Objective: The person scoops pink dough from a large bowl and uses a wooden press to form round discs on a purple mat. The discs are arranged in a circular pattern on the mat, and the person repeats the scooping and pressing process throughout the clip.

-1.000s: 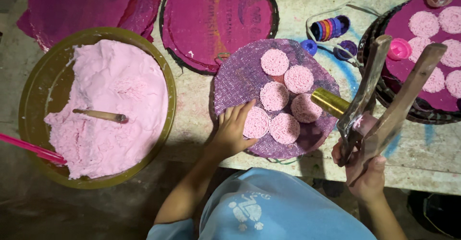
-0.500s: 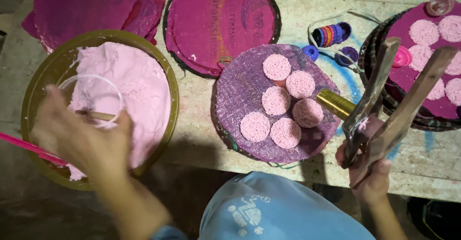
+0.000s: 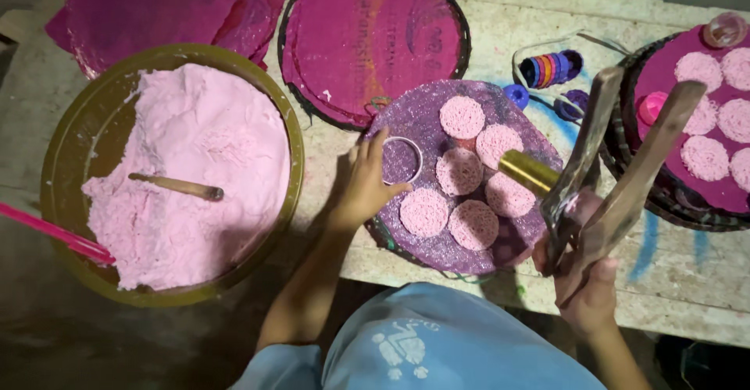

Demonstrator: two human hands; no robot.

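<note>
Left hand (image 3: 362, 187) returned to ring (image 3: 401, 160); press (image 3: 605, 167) blurred.

Pretty cramped on the purple mat (image 3: 437, 257): six pink discs (image 3: 461, 117) are packed across its middle and right, and a bare patch is left only at the left edge, where a ring mould (image 3: 401, 160) is pinned by the left hand (image 3: 363, 187). The right side is blocked by the wooden press (image 3: 617, 171).
</note>
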